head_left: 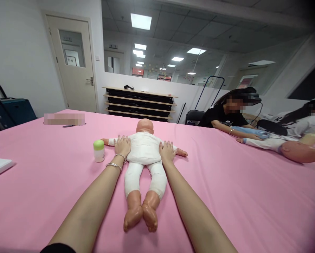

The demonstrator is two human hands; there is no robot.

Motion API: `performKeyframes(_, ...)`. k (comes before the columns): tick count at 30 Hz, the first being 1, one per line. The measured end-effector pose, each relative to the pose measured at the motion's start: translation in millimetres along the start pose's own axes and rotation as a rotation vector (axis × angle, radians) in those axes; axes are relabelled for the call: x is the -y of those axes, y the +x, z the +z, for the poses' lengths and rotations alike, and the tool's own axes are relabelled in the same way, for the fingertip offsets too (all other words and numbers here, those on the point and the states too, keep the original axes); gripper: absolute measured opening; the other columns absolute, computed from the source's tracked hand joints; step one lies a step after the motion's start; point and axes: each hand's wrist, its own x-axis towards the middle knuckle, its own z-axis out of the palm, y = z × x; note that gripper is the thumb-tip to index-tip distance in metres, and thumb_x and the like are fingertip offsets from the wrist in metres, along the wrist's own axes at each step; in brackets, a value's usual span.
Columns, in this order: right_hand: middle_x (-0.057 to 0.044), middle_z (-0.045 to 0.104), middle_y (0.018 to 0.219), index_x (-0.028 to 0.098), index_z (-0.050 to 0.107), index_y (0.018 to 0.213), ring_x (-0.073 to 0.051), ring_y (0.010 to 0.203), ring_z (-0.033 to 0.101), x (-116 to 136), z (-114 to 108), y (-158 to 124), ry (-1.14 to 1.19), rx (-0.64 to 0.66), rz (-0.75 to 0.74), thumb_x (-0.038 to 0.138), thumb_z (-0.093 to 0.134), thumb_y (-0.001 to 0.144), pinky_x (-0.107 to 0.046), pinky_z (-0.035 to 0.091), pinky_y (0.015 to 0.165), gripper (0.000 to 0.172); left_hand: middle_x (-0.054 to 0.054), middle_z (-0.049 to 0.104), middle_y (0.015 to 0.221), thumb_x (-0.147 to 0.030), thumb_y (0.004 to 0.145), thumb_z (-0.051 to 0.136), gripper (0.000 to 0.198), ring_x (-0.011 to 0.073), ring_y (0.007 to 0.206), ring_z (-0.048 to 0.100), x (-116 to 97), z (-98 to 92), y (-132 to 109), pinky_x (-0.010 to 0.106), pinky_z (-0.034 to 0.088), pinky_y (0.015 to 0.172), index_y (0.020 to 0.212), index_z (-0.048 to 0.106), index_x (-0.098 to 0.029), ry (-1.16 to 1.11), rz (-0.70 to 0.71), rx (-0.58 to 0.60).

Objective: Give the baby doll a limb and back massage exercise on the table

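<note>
Doll [144, 149], wrapped in white, lies face down on the pink table [239, 203], feet toward you. Your left hand [122, 146] and right hand [167, 151] rest open and flat on its back, holding nothing. A green-lidded jar [98, 150] stands just beside your left hand; farther right, a seated person [226, 117] leans over another doll [300, 151].

On the left side stands a white wall [20, 52], and in it a pale door [70, 63] with a small glass window [71, 48] and a metal handle [90, 81]. Near this wall, low down, is a dark blue suitcase [12, 112]. Farther ahead a long glass partition [162, 45] sits on a low white wall [191, 92] — behind the glass the space continues. Against that low wall stands a wooden shelf [139, 95] with black inside, and near it a black chair [193, 116]. Square ceiling lights [141, 21] give a cool, even light, and a pink tablecloth [239, 196] fills the front of the view.
</note>
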Motion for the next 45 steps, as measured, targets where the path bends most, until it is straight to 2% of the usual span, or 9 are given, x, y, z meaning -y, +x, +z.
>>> performKeyframes(3,-0.01,0.019,0.143,0.008,0.036,0.137,-0.021,0.135,0.012,-2,0,1,0.035,-0.135,-0.058,0.035,0.022,0.095,-0.051,0.005,0.11,0.052,0.008,0.039,0.139,-0.033,0.091,0.024,0.048,0.0254,0.136,0.018,2,-3.4,0,0.053,0.006,0.111,0.125,0.051,-0.014,0.001,-0.056,-0.213)
performKeyframes(5,-0.007,0.016,0.144,0.009,0.025,0.142,-0.017,0.136,0.01,-3,1,3,0.08,-0.112,-0.225,0.031,0.017,0.094,-0.046,0.01,0.112,0.053,0.007,0.036,0.141,-0.032,0.09,0.025,0.049,0.0218,0.136,0.017,2,-3.3,1,0.047,0.011,0.113,0.132,0.044,-0.013,-0.076,0.037,-0.273)
performKeyframes(8,-0.004,0.016,0.144,0.013,0.014,0.145,-0.014,0.136,0.01,-3,3,5,0.096,0.106,-0.413,0.031,0.016,0.096,-0.044,0.011,0.112,0.053,0.003,0.033,0.143,-0.033,0.092,0.022,0.049,0.0181,0.137,0.018,0,0.4,4,0.043,0.015,0.113,0.135,0.038,-0.017,-0.17,0.185,-0.062)
performKeyframes(12,-0.002,0.025,0.141,0.02,0.024,0.143,-0.012,0.133,0.019,0,2,5,0.007,0.232,-0.361,0.03,0.014,0.099,-0.044,0.012,0.113,0.046,-0.002,0.034,0.142,-0.035,0.093,0.017,0.048,0.0207,0.137,0.019,-1,5.3,7,0.052,0.008,0.112,0.135,0.039,-0.024,-0.131,0.147,0.198)
performKeyframes(23,-0.006,0.044,0.128,0.017,0.049,0.124,-0.013,0.122,0.036,7,0,0,-0.054,0.111,-0.206,0.028,0.03,0.099,-0.042,0.013,0.111,0.034,0.004,0.048,0.132,-0.028,0.09,0.028,0.041,0.0259,0.134,0.025,-2,2.7,-1,0.057,0.008,0.11,0.121,0.055,-0.02,-0.052,0.01,-0.013)
performKeyframes(29,-0.006,0.021,0.143,0.014,0.028,0.141,-0.013,0.133,0.019,2,1,4,-0.019,0.022,-0.243,0.024,0.024,0.097,-0.042,0.012,0.113,0.045,0.008,0.045,0.134,-0.026,0.088,0.032,0.044,0.024,0.134,0.025,-1,2.9,3,0.048,0.015,0.112,0.127,0.05,-0.014,-0.179,0.094,-0.157)
performKeyframes(32,-0.001,0.015,0.144,0.018,0.024,0.143,-0.012,0.135,0.012,1,0,5,-0.024,0.064,-0.365,0.024,0.019,0.097,-0.042,0.014,0.113,0.046,0.006,0.036,0.141,-0.027,0.09,0.029,0.047,0.0191,0.136,0.021,-1,3.5,6,0.041,0.016,0.113,0.131,0.044,-0.013,-0.269,0.234,-0.053)
performKeyframes(36,0.004,0.019,0.143,0.028,0.027,0.141,-0.011,0.134,0.016,3,0,3,-0.043,0.183,-0.354,0.026,0.016,0.099,-0.047,0.013,0.112,0.043,0.0,0.033,0.143,-0.033,0.093,0.022,0.046,0.0202,0.136,0.021,-1,5.3,8,0.051,0.01,0.112,0.134,0.04,-0.023,-0.275,0.206,0.19)
performKeyframes(45,0.002,0.022,0.142,0.024,0.028,0.141,-0.012,0.133,0.018,6,0,2,-0.095,0.137,-0.179,0.027,0.029,0.098,-0.045,0.01,0.113,0.043,0.003,0.032,0.143,-0.037,0.093,0.02,0.05,0.0248,0.136,0.019,1,9.4,8,0.053,0.008,0.111,0.137,0.036,-0.022,-0.129,0.125,0.164)
